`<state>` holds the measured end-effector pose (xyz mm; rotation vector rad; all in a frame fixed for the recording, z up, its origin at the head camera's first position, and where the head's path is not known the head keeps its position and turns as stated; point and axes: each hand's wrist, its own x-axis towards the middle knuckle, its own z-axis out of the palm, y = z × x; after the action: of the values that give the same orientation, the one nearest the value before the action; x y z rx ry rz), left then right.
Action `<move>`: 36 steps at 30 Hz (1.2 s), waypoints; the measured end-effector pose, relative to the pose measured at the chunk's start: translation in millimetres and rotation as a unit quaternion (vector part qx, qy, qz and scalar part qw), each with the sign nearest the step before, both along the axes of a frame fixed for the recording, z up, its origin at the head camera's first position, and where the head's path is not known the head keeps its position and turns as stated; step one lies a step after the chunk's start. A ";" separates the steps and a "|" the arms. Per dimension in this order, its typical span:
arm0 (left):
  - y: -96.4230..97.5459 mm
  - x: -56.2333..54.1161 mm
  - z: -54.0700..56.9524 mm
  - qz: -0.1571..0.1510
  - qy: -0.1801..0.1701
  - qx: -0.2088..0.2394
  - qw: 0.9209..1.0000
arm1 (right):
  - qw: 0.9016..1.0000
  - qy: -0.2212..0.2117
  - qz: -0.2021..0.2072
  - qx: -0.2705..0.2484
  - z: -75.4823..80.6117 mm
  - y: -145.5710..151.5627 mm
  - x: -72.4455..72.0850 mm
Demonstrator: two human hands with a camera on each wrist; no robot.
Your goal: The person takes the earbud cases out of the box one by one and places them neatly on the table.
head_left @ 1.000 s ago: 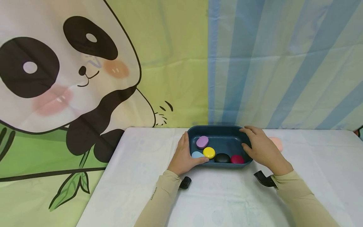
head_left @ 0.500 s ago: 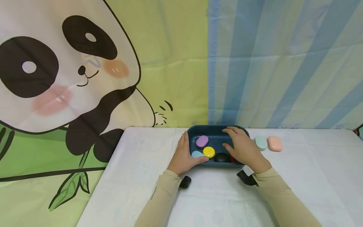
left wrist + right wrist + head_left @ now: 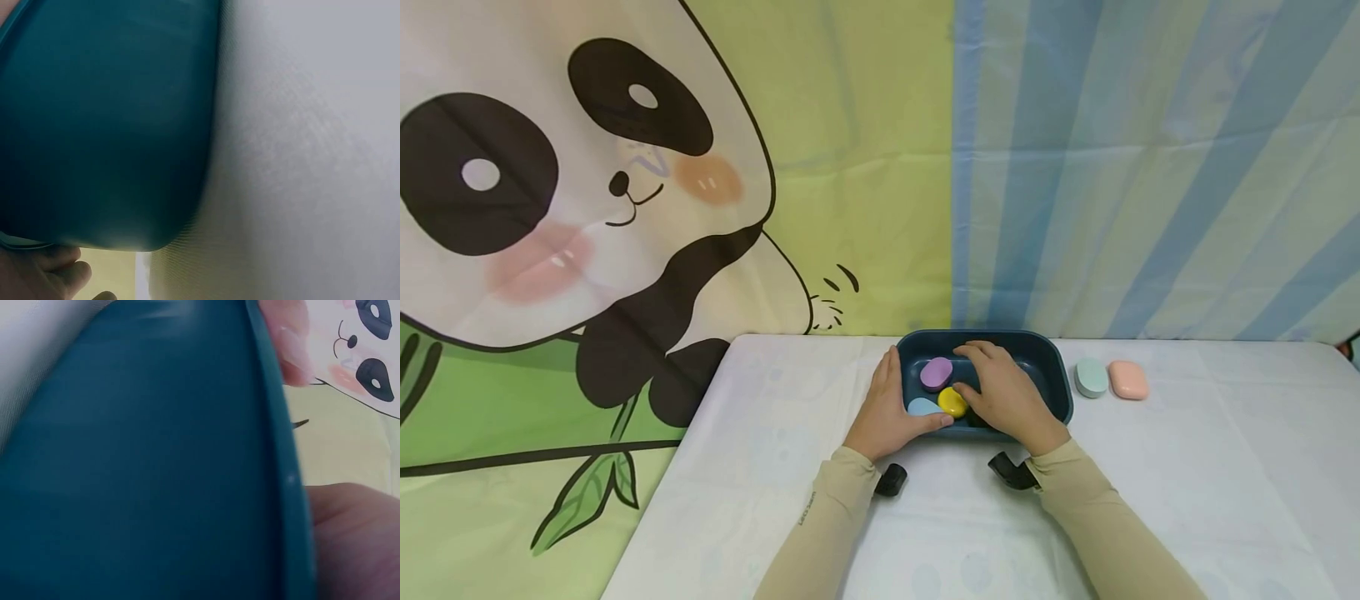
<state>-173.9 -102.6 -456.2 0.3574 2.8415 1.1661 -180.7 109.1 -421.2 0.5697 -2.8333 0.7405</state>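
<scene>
A dark blue rectangular tray (image 3: 1052, 375) stands near the table's far edge. My left hand (image 3: 886, 417) grips its near left corner, fingers along the left wall and thumb over the front rim. Over the inside reaches my right hand (image 3: 1011, 400), fingers spread and slightly bent. Its thumb tip is at a yellow round piece (image 3: 952, 402), and its fingertips are near a purple oval piece (image 3: 936, 374). A light blue piece (image 3: 922, 407) lies by my left thumb. The black and red pieces are mostly or wholly hidden under the right hand. Wrist views show mainly the tray's outer wall (image 3: 112, 125).
To the right of the tray lie a mint green rounded piece (image 3: 1091, 377) and a pink rounded square piece (image 3: 1128, 380) on the white tablecloth (image 3: 1210, 467). Behind the table hangs a curtain (image 3: 865, 208) with a panda print. Black straps (image 3: 1013, 472) project by both wrists.
My right hand has moved left from the tray's right rim to above the yellow piece. The mint piece has come into sight, while the red one is now covered. My left hand stays put.
</scene>
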 end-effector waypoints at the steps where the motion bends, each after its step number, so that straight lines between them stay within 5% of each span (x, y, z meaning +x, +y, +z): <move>1: 0.0 -0.4 -0.1 -0.001 0.002 0.000 1.000 | 1.000 -0.004 0.000 0.000 -0.7 -1.6 -1.0; 13: -0.6 -2.0 1.7 -0.018 -0.020 0.019 0.999 | 0.999 -0.010 0.048 -0.006 -14.9 -15.8 -15.3; 29: -3.7 -1.2 1.1 -0.028 -0.021 0.021 0.999 | 0.995 -0.001 0.086 0.057 -22.3 -25.4 -18.9; 36: -4.4 -1.8 -0.2 -0.027 -0.016 0.022 0.999 | 0.996 -0.023 0.071 0.041 -23.1 -29.0 -19.1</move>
<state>-175.7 -107.0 -456.4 0.4107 2.7648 1.2147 -199.9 80.1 -444.3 0.7843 -2.9007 0.6706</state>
